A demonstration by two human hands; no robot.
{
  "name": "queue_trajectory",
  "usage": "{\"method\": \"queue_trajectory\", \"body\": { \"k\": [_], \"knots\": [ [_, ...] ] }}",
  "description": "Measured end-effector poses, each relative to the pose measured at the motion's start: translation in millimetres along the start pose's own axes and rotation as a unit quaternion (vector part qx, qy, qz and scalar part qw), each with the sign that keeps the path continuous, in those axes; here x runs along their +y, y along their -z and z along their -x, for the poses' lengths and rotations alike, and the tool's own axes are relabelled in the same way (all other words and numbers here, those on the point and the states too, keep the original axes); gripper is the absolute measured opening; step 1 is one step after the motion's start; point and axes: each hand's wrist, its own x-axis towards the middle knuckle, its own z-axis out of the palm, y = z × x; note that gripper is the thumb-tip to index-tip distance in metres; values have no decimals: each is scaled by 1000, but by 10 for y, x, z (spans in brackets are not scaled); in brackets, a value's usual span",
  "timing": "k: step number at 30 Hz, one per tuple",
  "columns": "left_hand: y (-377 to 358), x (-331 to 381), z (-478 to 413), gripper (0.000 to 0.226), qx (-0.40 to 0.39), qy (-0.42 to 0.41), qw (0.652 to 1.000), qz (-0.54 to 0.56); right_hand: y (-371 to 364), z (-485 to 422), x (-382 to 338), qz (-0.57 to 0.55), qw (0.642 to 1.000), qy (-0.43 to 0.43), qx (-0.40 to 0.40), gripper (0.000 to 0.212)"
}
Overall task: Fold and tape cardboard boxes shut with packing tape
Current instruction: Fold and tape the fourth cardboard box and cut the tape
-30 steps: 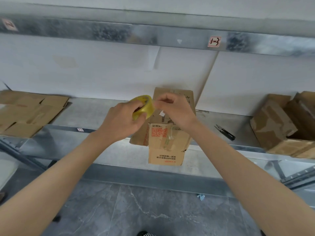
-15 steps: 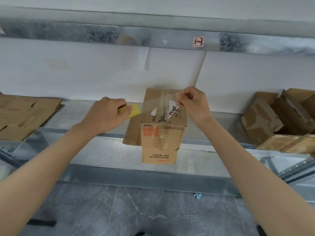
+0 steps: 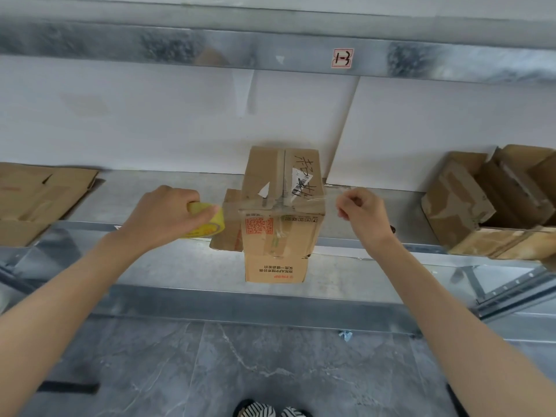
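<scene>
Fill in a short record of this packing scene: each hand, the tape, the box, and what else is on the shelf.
Left hand: grips the roll, left of the box
Right hand: pinches the free end of the strip, right of the box
Strip: stretched from roll across the box top, near its front edge
Box: top flaps closed, at the front edge of the shelf
Also there: flat cardboard at left, open boxes at right

Beam label (image 3: 342,58) reads "1-3"; box (image 3: 282,176) shows QR code (image 3: 259,226), "APP".
</scene>
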Motion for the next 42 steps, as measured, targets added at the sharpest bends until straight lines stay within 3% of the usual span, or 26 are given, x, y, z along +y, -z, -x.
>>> {"method": "queue_trajectory", "body": {
  "k": [6, 12, 16, 25, 35, 42],
  "knots": [
    [-68, -47, -63, 51, 21, -20, 999, 33, 7, 27, 40, -12, 1000, -10, 25, 18],
    [-160, -183, -160, 66, 54, -63, 992, -98, -4, 43, 91, -4, 1000, -10, 22, 19],
    [-227, -182, -241, 54, 43, -46, 993, -101, 2, 39, 103, 8, 999, -13, 30, 19],
    [-279, -165, -341, 43, 67, -95, 983, -143, 60, 13, 181, 8, 999, -17, 31, 17],
    [-474, -219, -381, 44, 43, -73, 981, -173, -66, -96, 383, -1, 999, -40, 33, 12],
    [-792, 54, -367, 41, 60, -7, 993, -102, -454, -127, 460, -76, 990, -112, 35, 9]
  ]
}}
